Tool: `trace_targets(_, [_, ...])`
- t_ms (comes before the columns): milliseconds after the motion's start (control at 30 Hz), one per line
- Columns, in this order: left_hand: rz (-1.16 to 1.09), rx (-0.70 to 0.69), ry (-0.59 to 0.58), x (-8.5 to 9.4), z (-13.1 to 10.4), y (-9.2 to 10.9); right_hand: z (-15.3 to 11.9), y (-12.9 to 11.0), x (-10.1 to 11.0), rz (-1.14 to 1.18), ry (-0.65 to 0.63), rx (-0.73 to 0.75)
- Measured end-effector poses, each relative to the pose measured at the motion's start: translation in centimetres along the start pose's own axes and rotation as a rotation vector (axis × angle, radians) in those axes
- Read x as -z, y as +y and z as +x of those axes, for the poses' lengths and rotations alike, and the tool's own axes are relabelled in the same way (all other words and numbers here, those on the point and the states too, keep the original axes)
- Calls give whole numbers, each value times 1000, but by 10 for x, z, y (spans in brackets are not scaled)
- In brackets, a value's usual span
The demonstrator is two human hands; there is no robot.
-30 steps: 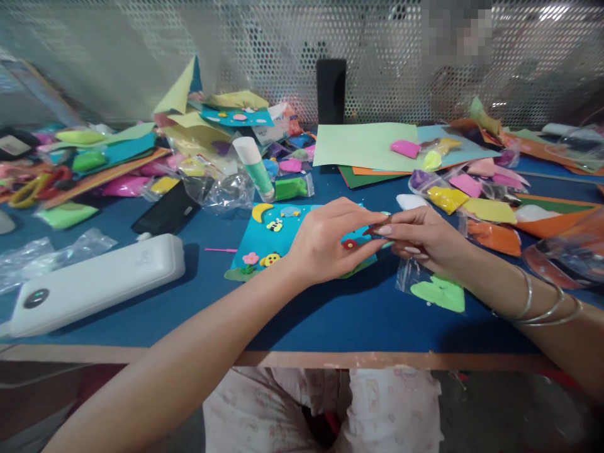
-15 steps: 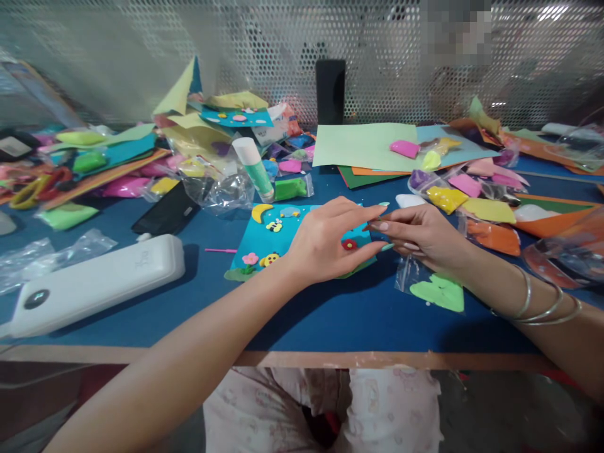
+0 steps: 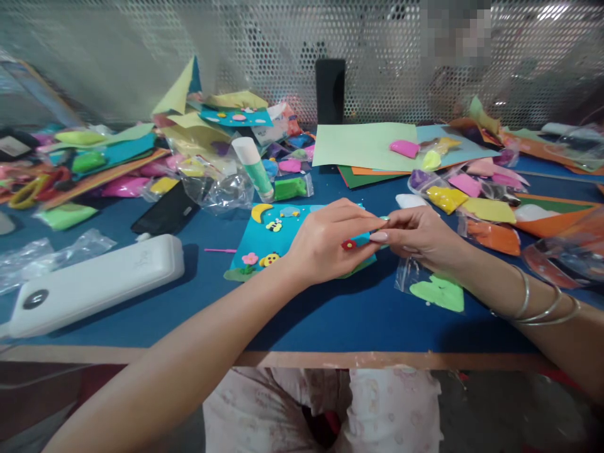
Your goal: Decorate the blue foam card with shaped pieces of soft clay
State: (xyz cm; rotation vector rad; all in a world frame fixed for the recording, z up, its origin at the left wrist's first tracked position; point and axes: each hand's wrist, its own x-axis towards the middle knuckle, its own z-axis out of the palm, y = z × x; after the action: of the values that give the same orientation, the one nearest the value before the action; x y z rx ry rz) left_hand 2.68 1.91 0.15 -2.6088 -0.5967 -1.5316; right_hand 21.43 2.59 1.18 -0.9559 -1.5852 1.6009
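My left hand (image 3: 328,242) reaches over a blue card (image 3: 255,236), its fingertips pinched together against those of my right hand (image 3: 419,236). Whatever sits between the fingertips is too small or hidden to make out. On the card are a yellow moon (image 3: 261,212), a black-and-white bee (image 3: 274,225), a pink flower (image 3: 250,258), a yellow figure with red spots (image 3: 270,259) and a red flower (image 3: 348,245). My left hand covers the card's middle. Just below my right hand lies a plastic bag (image 3: 406,275) with light green clay (image 3: 438,293).
A white power bank (image 3: 99,283) lies at the left, near a black pouch (image 3: 165,209). Behind the card stands a glue stick (image 3: 253,168). Clay packets, such as a yellow one (image 3: 447,199), and paper sheets (image 3: 365,143) spread along the back. A black phone (image 3: 330,91) leans against the mesh.
The fingertips of both hands have drawn closer together, and the fingers of my left hand have closed more. The card and the things around it stay put.
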Motion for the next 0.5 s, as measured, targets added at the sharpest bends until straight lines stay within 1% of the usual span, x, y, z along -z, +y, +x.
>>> trace_targets(133, [22, -5, 28, 1, 0, 0, -1, -2, -2, 40, -20, -19])
trace_targets(267, [42, -10, 20, 0, -1, -1, -2, -3, -3, 40, -30, -29])
trace_targets(500, [31, -6, 24, -1, -1, -1, -1, -2, -4, 47, 7, -41])
